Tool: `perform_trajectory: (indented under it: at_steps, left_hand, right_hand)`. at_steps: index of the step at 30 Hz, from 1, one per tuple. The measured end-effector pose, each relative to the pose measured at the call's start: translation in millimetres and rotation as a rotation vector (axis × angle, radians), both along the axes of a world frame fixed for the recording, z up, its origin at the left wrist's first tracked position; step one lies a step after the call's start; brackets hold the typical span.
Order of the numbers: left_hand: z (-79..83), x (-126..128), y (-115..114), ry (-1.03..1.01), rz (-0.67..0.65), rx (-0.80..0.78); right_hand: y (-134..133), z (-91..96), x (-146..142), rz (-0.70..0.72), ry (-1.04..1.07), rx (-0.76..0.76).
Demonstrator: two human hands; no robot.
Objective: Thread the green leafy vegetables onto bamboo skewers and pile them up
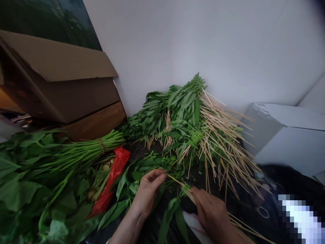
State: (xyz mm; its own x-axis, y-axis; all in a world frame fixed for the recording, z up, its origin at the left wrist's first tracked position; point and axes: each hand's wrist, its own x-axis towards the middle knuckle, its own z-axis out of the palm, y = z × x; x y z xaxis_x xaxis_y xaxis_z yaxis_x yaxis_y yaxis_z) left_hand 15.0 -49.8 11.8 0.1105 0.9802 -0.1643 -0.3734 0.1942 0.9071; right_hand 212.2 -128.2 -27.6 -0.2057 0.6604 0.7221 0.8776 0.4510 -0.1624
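Note:
Low in the middle, my left hand (149, 189) pinches at the tip of a thin wooden skewer (174, 179). My right hand (212, 211) is closed around several skewers, whose other ends stick out behind it at the lower right. A piece of green stem sits on the skewers just ahead of my right fingers, and long green leaves (172, 217) hang below it. Beyond both hands lies a heap of leafy greens (185, 98) threaded on skewers (223, 145), the bare sticks fanning out to the right. Loose green leaves (137, 176) lie beside my left hand.
To the left is a large tied bunch of leafy stems (86, 149), with a red plastic bag (111, 183) against it. An open cardboard box (76, 95) stands behind. White boxes (276, 135) are at the right, and a white wall (203, 44) rises at the back.

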Motion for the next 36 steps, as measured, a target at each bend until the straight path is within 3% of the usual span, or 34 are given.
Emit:
perform_trajectory:
  at_steps: [13,21,24,31,36]
  left_hand:
    - [2.9,-4,3,0.304,0.060,0.142]
    - [-1.5,-8,5,0.578,0.042,0.348]
    - [1.0,-9,5,0.507,0.008,0.336]
    - [-7.0,-12,3,0.224,-0.050,0.090]
    - [-6.5,-10,3,0.214,-0.030,0.059]
  right_hand:
    - [-1,3.9,0,-0.021,-0.052,0.015]
    - [-1,-0.3,0,-0.019,-0.075,-0.044]
    - [-1,-1.2,0,-0.003,-0.015,-0.074]
    - [-1,-0.2,-2,0.024,0.053,-0.101]
    - [-1,1.0,-1,0.035,0.039,-0.096]
